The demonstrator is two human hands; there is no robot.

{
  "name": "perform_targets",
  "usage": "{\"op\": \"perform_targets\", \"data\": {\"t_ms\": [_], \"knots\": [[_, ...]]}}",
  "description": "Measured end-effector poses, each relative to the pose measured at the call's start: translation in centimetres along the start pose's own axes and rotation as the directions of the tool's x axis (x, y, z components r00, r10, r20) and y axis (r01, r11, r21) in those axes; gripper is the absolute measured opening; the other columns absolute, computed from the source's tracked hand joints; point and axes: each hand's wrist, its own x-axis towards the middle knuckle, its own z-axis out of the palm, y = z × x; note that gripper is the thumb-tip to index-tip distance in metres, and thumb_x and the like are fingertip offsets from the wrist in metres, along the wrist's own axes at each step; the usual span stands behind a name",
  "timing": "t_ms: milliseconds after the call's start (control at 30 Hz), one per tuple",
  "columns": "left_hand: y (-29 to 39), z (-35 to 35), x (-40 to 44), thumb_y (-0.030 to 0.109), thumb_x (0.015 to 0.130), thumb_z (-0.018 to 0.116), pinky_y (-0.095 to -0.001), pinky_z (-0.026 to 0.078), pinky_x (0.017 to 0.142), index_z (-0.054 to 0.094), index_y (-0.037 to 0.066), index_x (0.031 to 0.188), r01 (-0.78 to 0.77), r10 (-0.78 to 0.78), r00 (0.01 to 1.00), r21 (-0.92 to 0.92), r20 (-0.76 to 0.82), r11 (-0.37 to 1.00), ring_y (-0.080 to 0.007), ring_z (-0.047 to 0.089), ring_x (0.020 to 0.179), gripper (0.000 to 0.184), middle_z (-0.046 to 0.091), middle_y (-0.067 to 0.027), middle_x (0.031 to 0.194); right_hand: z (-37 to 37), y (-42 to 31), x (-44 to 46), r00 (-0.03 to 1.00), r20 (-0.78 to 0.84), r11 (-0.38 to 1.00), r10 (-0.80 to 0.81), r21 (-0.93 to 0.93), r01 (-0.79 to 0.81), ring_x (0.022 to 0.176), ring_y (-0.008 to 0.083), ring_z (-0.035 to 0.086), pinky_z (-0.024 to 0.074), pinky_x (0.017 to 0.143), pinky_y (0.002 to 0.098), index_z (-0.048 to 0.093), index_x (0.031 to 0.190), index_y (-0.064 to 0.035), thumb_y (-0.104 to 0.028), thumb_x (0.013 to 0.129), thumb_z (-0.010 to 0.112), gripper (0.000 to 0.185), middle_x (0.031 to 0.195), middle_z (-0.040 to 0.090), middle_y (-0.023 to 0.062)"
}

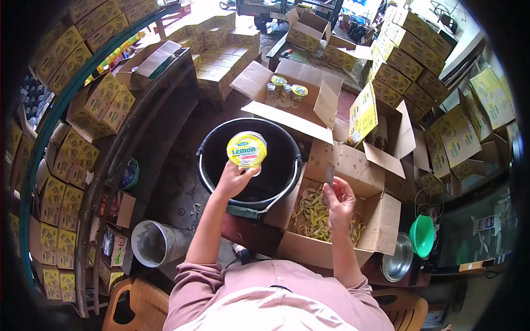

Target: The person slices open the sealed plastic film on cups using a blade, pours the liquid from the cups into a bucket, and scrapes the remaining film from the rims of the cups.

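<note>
My left hand point(236, 179) grips a container with a yellow label reading "Lemon" point(247, 150), its labelled face turned up, over a large black bucket point(287, 190). Closed around a small flat grey blade-like piece point(330, 173), my right hand point(339, 199) is raised above an open cardboard box point(296, 246). Yellow-green strips or scraps point(313, 212) lie inside that box. Behind the bucket, another open carton point(326, 103) holds several jars, two of them with yellow lids point(300, 90).
An open carton with a yellow printed flap point(362, 115) stands right of the jars. A grey bucket point(152, 243) is on the floor at left. A green bowl point(422, 236) and metal bowl point(398, 258) sit at right. Stacked yellow cartons point(72, 149) line both sides.
</note>
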Motion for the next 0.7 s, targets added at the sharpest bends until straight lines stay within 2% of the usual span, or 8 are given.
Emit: {"op": "perform_targets", "data": {"t_ms": [67,100,167,267,400,500,633,700], "knots": [[-0.5,-0.1,-0.1,0.005,0.072,0.065,-0.0274,0.043,0.083,0.058,0.001,0.097,-0.013,0.015,1.000,0.089,-0.015,0.996,-0.0134,0.057,0.089,0.026,0.061,-0.0049,0.095,1.9,-1.3,0.4,0.992,0.109,0.987,-0.071,-0.136,0.085,0.064,0.0032,0.052,0.0426,0.059,0.0176,0.060,0.098,-0.0034,0.003,0.077,0.063,0.023,0.074,0.061,0.0003],[-1.1,-0.6,-0.1,0.005,0.070,0.066,-0.0283,0.043,0.083,0.054,0.001,0.103,-0.024,0.019,0.999,0.202,0.026,0.979,-0.0152,0.057,0.090,0.036,0.060,-0.0067,0.097,3.1,-2.0,0.6,0.982,0.153,0.969,-0.107,-0.206,0.138,0.064,0.0039,0.052,0.0427,0.058,0.0183,0.060,0.099,-0.0042,0.004,0.076,0.063,0.025,0.073,0.061,0.0011],[-1.6,-0.2,-0.3,0.003,0.073,0.065,-0.0271,0.043,0.081,0.057,0.001,0.100,-0.088,0.092,0.996,0.179,-0.015,0.980,-0.0127,0.056,0.090,0.028,0.061,-0.0041,0.096,5.2,-3.2,0.8,0.955,0.247,0.910,-0.164,-0.336,0.243,0.062,0.0054,0.053,0.0430,0.056,0.0198,0.061,0.100,-0.0058,0.006,0.073,0.063,0.030,0.072,0.060,0.0027],[-1.1,-0.1,-0.5,0.006,0.071,0.065,-0.0276,0.042,0.082,0.057,0.000,0.099,-0.066,0.062,0.998,0.190,0.031,0.980,-0.0140,0.056,0.090,0.030,0.061,-0.0055,0.096,7.5,-4.3,1.9,0.849,0.446,0.740,-0.285,-0.460,0.490,0.060,0.0120,0.056,0.0451,0.055,0.0241,0.062,0.100,-0.0079,0.007,0.070,0.062,0.033,0.071,0.059,0.0066],[-0.5,-0.1,-0.7,0.008,0.069,0.064,-0.0281,0.044,0.081,0.058,0.002,0.099,-0.047,0.036,0.997,0.151,0.073,0.987,-0.0136,0.057,0.089,0.031,0.061,-0.0049,0.096,9.3,-4.7,3.7,0.704,0.674,0.627,-0.226,-0.452,0.634,0.063,0.0257,0.058,0.0473,0.059,0.0315,0.064,0.094,-0.0070,0.000,0.073,0.059,0.022,0.075,0.058,0.0103],[-0.6,-0.1,-0.9,0.007,0.068,0.063,-0.0270,0.045,0.079,0.058,0.003,0.099,0.001,-0.009,0.996,0.078,0.093,0.997,-0.0123,0.057,0.088,0.032,0.061,-0.0040,0.095,10.0,-5.0,4.9,0.601,0.773,0.519,-0.204,-0.435,0.736,0.064,0.0276,0.057,0.0474,0.059,0.0335,0.064,0.092,-0.0072,-0.001,0.073,0.059,0.021,0.075,0.057,0.0107],[0.4,0.2,-0.9,0.007,0.067,0.063,-0.0258,0.046,0.077,0.058,0.004,0.099,-0.008,-0.001,0.996,0.097,0.092,0.995,-0.0117,0.057,0.086,0.033,0.061,-0.0031,0.093,10.8,-5.8,6.1,0.496,0.852,0.512,-0.168,-0.354,0.782,0.063,0.0279,0.057,0.0474,0.059,0.0354,0.064,0.092,-0.0080,-0.001,0.072,0.058,0.022,0.074,0.057,0.0100],[1.0,0.1,-0.9,0.007,0.066,0.064,-0.0265,0.046,0.080,0.054,0.005,0.104,0.033,-0.039,0.993,0.056,0.112,0.998,-0.0126,0.056,0.089,0.039,0.059,-0.0036,0.096,10.9,-5.8,6.3,0.458,0.879,0.505,-0.130,-0.339,0.794,0.065,0.0271,0.057,0.0473,0.059,0.0362,0.065,0.092,-0.0091,0.000,0.070,0.059,0.024,0.075,0.056,0.0096]]}}
